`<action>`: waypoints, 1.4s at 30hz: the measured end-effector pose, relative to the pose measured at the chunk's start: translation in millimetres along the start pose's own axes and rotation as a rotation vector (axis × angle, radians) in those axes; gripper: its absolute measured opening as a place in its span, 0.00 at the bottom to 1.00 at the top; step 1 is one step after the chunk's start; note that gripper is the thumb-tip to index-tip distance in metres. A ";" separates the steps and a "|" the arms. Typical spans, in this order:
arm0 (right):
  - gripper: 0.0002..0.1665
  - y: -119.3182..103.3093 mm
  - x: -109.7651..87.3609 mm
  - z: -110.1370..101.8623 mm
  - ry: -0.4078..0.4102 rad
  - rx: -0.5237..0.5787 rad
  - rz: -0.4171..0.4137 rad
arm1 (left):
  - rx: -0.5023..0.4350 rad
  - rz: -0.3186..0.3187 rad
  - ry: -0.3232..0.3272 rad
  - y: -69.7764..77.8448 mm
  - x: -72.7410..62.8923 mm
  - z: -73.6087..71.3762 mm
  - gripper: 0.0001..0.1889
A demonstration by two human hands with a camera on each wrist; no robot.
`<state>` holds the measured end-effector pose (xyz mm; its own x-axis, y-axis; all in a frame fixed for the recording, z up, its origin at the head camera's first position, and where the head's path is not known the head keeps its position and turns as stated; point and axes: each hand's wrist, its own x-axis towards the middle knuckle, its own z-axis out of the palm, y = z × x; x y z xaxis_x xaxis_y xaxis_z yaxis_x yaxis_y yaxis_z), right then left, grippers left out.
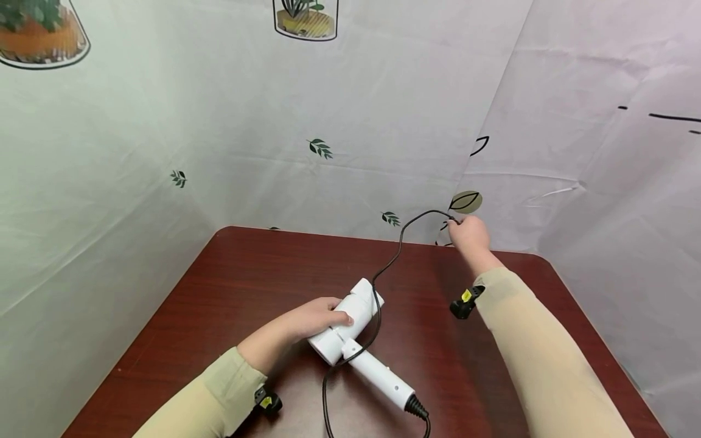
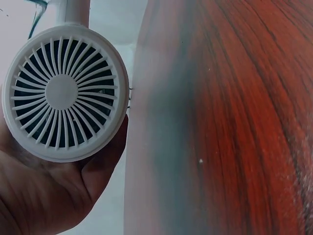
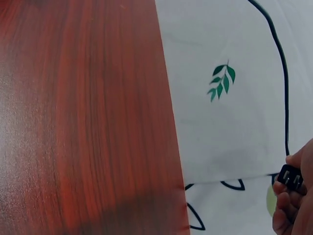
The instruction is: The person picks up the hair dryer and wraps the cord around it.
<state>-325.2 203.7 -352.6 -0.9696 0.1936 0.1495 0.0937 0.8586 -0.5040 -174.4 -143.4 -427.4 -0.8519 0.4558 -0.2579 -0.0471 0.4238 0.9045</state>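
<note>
A white hair dryer is in the head view, its handle slanting toward the lower right. My left hand grips its barrel, thumb over the top. The round slotted rear grille of the dryer fills the upper left of the left wrist view, with the palm beneath it. My right hand is raised near the table's far edge and pinches the black plug, whose flat prongs show in the right wrist view. From the plug, the black cord arcs down across the barrel, loops below and returns to the handle's end.
The dark red wooden table has rounded far corners. White fabric with printed leaves and plant jars hangs behind it and at both sides. A small black camera is strapped at each wrist over pale sleeves.
</note>
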 end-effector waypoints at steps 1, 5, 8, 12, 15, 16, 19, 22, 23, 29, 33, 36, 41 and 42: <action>0.22 1.7 0.1 -0.7 0.000 0.010 0.014 | 0.000 0.003 -0.001 -0.1 -0.4 -0.2 0.23; 0.22 10.7 1.3 -3.3 -0.004 0.029 0.069 | -0.012 0.005 -0.006 -1.6 -1.3 -0.9 0.23; 0.21 17.2 1.0 -5.4 0.004 0.049 0.100 | -0.021 0.004 -0.010 -3.6 -1.5 -1.2 0.22; 0.22 24.6 1.1 -7.5 0.014 0.074 0.125 | -0.029 0.003 -0.020 -4.5 -2.7 -1.5 0.21; 0.24 27.7 1.3 -8.8 0.024 0.082 0.137 | -0.046 0.006 -0.040 -5.2 -3.8 -2.1 0.19; 0.25 27.6 0.6 -9.4 0.031 0.086 0.140 | -0.053 0.007 -0.048 -5.7 -3.9 -2.4 0.19; 0.27 27.5 -0.2 -10.3 0.046 0.091 0.149 | -0.076 0.007 -0.072 -7.4 -4.2 -3.7 0.18; 0.29 27.0 -0.7 -10.3 0.052 0.095 0.156 | -0.100 0.006 -0.087 -9.6 -4.1 -5.5 0.18; 0.29 27.4 -0.6 -10.2 0.053 0.096 0.157 | -0.107 0.007 -0.089 -10.6 -4.1 -6.1 0.17; 0.28 37.9 1.7 -9.7 0.046 0.082 0.178 | -0.142 0.009 -0.084 -15.5 -5.2 -11.4 0.16; 0.27 47.8 2.4 -9.9 0.042 0.069 0.187 | -0.171 -0.013 -0.082 -15.5 -6.8 -14.2 0.15; 0.27 55.2 1.0 -10.0 0.031 0.051 0.192 | -0.198 -0.040 -0.075 -15.8 -7.0 -16.2 0.16; 0.27 71.5 -0.4 -10.9 0.014 -0.009 0.191 | -0.234 -0.062 -0.039 -17.2 -7.9 -21.8 0.18; 0.27 74.8 -0.7 -11.3 0.009 -0.018 0.193 | -0.242 -0.063 -0.033 -17.6 -8.1 -23.2 0.18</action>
<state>-315.0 273.1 -380.8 -0.9311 0.3597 0.0597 0.2816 0.8133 -0.5092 -178.8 -172.7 -433.3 -0.8260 0.4617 -0.3234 -0.2263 0.2538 0.9404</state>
